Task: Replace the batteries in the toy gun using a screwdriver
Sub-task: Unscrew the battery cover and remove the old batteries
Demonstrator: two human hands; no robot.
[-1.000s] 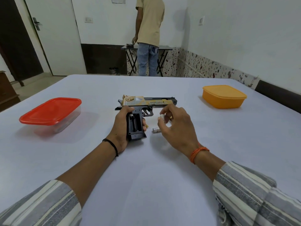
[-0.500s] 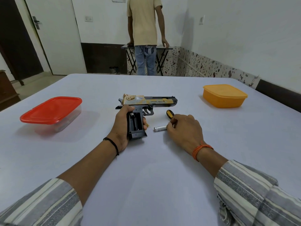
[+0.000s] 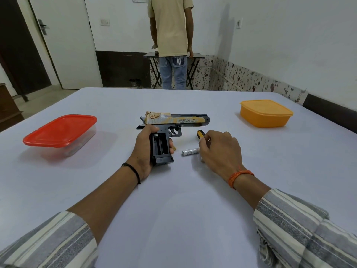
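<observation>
**Gun open at the grip, right hand down by the screwdriver**

Gun [image 3: 174, 122] lies on its side mid-table [image 3: 173, 209], barrel to the right. Left hand [image 3: 144, 149] wraps the grip, fingers curled round it, battery bay uncovered and facing up; I cannot tell whether a cell sits inside.

Change: a second ago the right hand [image 3: 218, 149] was lifted, pinching something small and pale at the fingertips. It has since dropped to the table, and the screwdriver [image 3: 200, 134] handle now shows just beyond the knuckles. Fingers curled; whether they hold the tool or anything else, I cannot tell. One battery [image 3: 190, 151] lies loose between the hands, where it was.

Judgement: probably mid-swap.

Count: one gun, one screwdriver, one battery seen, two lidded boxes, red [image 3: 59, 130] far left and orange [image 3: 265, 113] far right.
</observation>
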